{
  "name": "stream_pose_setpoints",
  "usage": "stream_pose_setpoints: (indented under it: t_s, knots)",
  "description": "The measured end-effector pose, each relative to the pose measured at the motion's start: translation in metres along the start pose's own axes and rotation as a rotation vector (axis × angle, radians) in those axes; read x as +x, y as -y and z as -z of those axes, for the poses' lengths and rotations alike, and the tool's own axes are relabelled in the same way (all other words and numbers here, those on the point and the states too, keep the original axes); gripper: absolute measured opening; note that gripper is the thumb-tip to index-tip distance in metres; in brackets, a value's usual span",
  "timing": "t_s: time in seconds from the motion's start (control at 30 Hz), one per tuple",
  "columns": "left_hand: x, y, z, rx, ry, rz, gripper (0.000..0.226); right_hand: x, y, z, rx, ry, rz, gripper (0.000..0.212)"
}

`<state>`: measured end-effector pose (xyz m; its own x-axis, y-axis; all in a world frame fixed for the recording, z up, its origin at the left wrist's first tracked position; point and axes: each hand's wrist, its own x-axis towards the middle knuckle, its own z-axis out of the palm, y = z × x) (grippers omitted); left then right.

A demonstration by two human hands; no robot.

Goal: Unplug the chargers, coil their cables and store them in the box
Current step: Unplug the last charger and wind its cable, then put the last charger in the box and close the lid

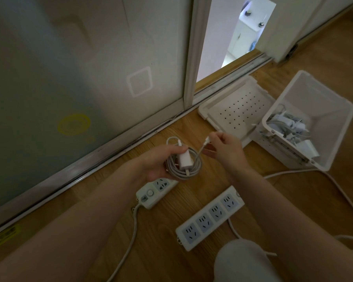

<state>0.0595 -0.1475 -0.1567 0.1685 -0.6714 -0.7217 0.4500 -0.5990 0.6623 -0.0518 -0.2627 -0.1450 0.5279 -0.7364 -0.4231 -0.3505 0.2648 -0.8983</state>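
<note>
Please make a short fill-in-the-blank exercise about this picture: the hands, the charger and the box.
1. The left hand holds a white charger together with its ____ cable.
2. The right hand pinches the cable's free ____ between its fingers.
3. The box already contains several ____.
4. The sockets of the four-way power strip are all ____.

Missing words: coiled; end; chargers; empty
</note>
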Motion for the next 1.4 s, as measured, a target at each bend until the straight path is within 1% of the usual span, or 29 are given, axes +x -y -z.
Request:
stream_pose_setpoints:
  t_s: [0.07, 0.1, 0.13, 0.17, 0.2, 0.23, 0.27, 0.3, 0.33, 0.4, 0.47, 0.53, 0.57, 0.67, 0.7, 0.77, 0.8, 0.87, 0.93, 1.03, 1.13, 1.23, 1.3, 1.37, 1.4]
  knots:
    - [0.0, -0.001, 0.0, 0.012, -0.006, -0.028, 0.03, 0.003, 0.0, 0.006, 0.279, -0.024, -0.292, 0.014]
    - [0.001, -0.001, -0.002, 0.032, -0.015, -0.036, 0.029, 0.004, -0.001, 0.01, 0.41, -0.034, -0.404, 0.013]
    - [0.001, -0.002, -0.003, 0.06, -0.023, -0.043, 0.027, 0.004, -0.003, 0.012, 0.488, -0.042, -0.473, 0.012]
    - [0.002, -0.002, -0.005, 0.089, -0.032, -0.05, 0.026, 0.004, -0.008, 0.012, 0.498, -0.044, -0.494, 0.011]
    - [0.003, -0.001, -0.007, 0.118, -0.041, -0.057, 0.025, 0.004, -0.014, 0.013, 0.397, -0.053, -0.458, 0.014]
    - [0.004, -0.001, -0.007, 0.14, -0.06, -0.065, 0.026, 0.002, -0.021, 0.012, 0.188, -0.079, -0.367, 0.02]
    - [0.005, 0.0, -0.007, 0.154, -0.097, -0.076, 0.028, -0.002, -0.026, 0.011, -0.037, -0.12, -0.244, 0.026]
    - [0.006, -0.001, -0.006, 0.149, -0.15, -0.088, 0.03, -0.005, -0.029, 0.01, -0.205, -0.15, -0.106, 0.032]
    - [0.006, -0.001, -0.005, 0.128, -0.218, -0.099, 0.031, -0.01, -0.03, 0.008, -0.293, -0.144, 0.0, 0.036]
    - [0.007, -0.003, -0.003, 0.077, -0.338, -0.104, 0.031, -0.018, -0.032, 0.001, -0.349, -0.058, 0.099, 0.042]
    - [0.007, -0.004, -0.002, 0.07, -0.383, -0.096, 0.033, -0.025, -0.035, -0.007, -0.396, 0.057, 0.106, 0.049]
    - [0.006, -0.005, -0.005, 0.092, -0.357, -0.105, 0.033, -0.028, -0.035, -0.013, -0.403, 0.157, 0.088, 0.054]
    - [0.006, -0.005, -0.007, 0.107, -0.328, -0.114, 0.033, -0.028, -0.033, -0.015, -0.372, 0.208, 0.082, 0.053]
    - [0.005, -0.007, -0.012, 0.117, -0.248, -0.158, 0.028, -0.027, -0.023, -0.014, -0.252, 0.418, 0.159, 0.031]
    - [0.005, -0.009, -0.013, 0.112, -0.229, -0.179, 0.025, -0.025, -0.02, -0.012, -0.233, 0.457, 0.184, 0.031]
    - [0.006, -0.013, -0.016, 0.141, -0.202, -0.221, 0.023, -0.022, -0.017, -0.007, -0.21, 0.463, 0.186, 0.036]
    - [0.006, -0.016, -0.021, 0.185, -0.198, -0.245, 0.026, -0.019, -0.016, -0.004, -0.19, 0.451, 0.187, 0.037]
    - [0.012, -0.021, -0.031, 0.326, -0.228, -0.318, 0.038, -0.013, -0.013, 0.001, -0.163, 0.393, 0.177, 0.038]
    - [0.023, -0.027, -0.042, 0.49, -0.269, -0.438, 0.047, -0.006, -0.008, 0.008, -0.146, 0.303, 0.178, 0.045]
    - [0.036, -0.042, -0.062, 0.618, -0.267, -0.601, 0.051, 0.007, 0.0, 0.027, -0.155, 0.174, 0.225, 0.05]
    - [0.046, -0.059, -0.08, 0.756, -0.172, -0.69, 0.047, 0.017, 0.004, 0.055, -0.202, 0.035, 0.282, 0.052]
    - [0.058, -0.068, -0.092, 0.942, -0.079, -0.813, 0.048, 0.027, 0.008, 0.088, -0.241, -0.134, 0.3, 0.07]
    - [0.071, -0.068, -0.096, 0.95, -0.108, -0.869, 0.042, 0.037, 0.01, 0.115, -0.223, -0.25, 0.317, 0.072]
    - [0.09, -0.065, -0.097, 0.983, -0.205, -0.896, 0.03, 0.051, 0.013, 0.142, -0.157, -0.365, 0.312, 0.074]
    - [0.099, -0.062, -0.094, 1.042, -0.253, -0.885, 0.024, 0.059, 0.013, 0.155, -0.135, -0.409, 0.299, 0.074]
